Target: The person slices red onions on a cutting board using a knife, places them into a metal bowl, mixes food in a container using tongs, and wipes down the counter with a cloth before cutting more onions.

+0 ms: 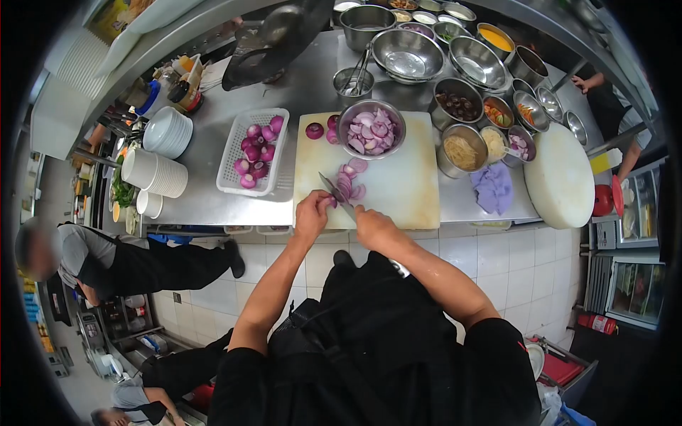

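My right hand (374, 228) grips the handle of a kitchen knife (335, 189), its blade slanting up and left over the cutting board (405, 192). Close to the blade, my left hand (312, 214) has its fingers closed on a piece of red onion (332, 202), mostly hidden by fingers and knife. Cut onion slices (347, 177) lie beside the blade on the board. Behind them, a steel bowl (342, 142) is filled with sliced red onion. Whole peeled onions (315, 130) sit on the board left of the bowl.
A white basket (225, 174) of red onions stands left of the board. To the right are a noodle pot (463, 150), a purple cloth (491, 189) and a round white board (561, 177). Steel bowls (408, 53) line the back. Other people (170, 259) are at left, below and right.
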The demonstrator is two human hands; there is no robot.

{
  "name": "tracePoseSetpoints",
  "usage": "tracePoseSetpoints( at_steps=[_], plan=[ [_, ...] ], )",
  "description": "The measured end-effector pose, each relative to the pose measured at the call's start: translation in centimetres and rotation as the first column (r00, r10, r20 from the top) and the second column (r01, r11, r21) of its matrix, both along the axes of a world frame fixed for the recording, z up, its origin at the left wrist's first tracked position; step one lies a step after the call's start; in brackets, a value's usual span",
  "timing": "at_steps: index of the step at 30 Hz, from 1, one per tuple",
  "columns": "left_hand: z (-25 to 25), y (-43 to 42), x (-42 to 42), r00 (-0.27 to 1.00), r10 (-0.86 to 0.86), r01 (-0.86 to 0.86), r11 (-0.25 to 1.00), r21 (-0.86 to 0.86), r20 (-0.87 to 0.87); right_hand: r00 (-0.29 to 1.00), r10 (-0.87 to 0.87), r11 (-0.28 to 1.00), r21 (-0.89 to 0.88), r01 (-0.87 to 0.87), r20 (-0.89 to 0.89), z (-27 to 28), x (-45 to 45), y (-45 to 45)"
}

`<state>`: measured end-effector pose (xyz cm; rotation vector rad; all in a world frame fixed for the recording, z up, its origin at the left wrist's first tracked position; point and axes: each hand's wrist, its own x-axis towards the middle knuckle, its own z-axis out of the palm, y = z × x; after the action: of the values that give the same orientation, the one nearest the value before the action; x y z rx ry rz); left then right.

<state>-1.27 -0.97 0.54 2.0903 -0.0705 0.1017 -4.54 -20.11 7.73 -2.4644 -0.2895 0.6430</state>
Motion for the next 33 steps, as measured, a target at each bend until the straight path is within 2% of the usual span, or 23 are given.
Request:
tracePoseSetpoints(
  at_steps=[2, 5, 8, 10, 12, 16, 22, 26, 29, 33],
  plan=[
    [-0.9, 1.0, 0.2, 0.998, -0.06, 0.06, 0.998, 0.018, 0.014, 0.999, 0.019, 1.0, -0.014, -0.018, 0.046, 0.4, -0.2, 0.2],
    [-1.1, 1.8, 1.0, 0.962, -0.2, 0.165, 0.968, 0.191, 0.186, 0.997, 0.052, 0.998, -0.035, -0.05, 0.056, 0.8, -0.1, 0.0],
    [-0.9, 1.9, 1.2, 0.942, -0.253, 0.198, 0.95, 0.243, 0.222, 0.996, 0.079, 0.997, -0.026, -0.078, 0.036, 3.1, -0.1, -0.3],
    [-1.5, 2.1, 1.2, 0.941, -0.249, 0.19, 0.949, 0.25, 0.228, 0.995, 0.1, 0.995, -0.031, -0.099, 0.029, 4.2, -0.2, -0.2],
    [-1.7, 2.2, 1.2, 0.938, -0.243, 0.178, 0.95, 0.259, 0.249, 0.993, 0.107, 0.994, -0.014, -0.106, 0.048, 1.3, 0.4, 0.2],
    [-1.6, 1.9, 1.1, 0.929, -0.217, 0.144, 0.958, 0.247, 0.301, 0.991, 0.104, 0.994, -0.034, -0.102, 0.085, 0.3, 0.8, 0.4],
    [-1.9, 2.0, 0.8, 0.92, -0.209, 0.128, 0.96, 0.25, 0.332, 0.993, 0.114, 0.993, -0.037, -0.112, 0.029, 3.8, 0.4, -0.1],
    [-2.2, 2.1, 0.8, 0.92, -0.21, 0.121, 0.955, 0.27, 0.331, 0.99, 0.137, 0.99, -0.04, -0.136, 0.023, 1.9, 0.5, 0.3],
    [-2.4, 2.1, 0.9, 0.893, -0.198, 0.114, 0.969, 0.221, 0.405, 0.989, 0.147, 0.989, -0.036, -0.145, 0.029, 1.1, 0.7, 0.4],
    [-2.5, 2.2, 0.8, 0.902, -0.195, 0.109, 0.966, 0.233, 0.385, 0.99, 0.143, 0.988, -0.052, -0.143, -0.001, 4.3, 0.7, -0.1]
  ],
)
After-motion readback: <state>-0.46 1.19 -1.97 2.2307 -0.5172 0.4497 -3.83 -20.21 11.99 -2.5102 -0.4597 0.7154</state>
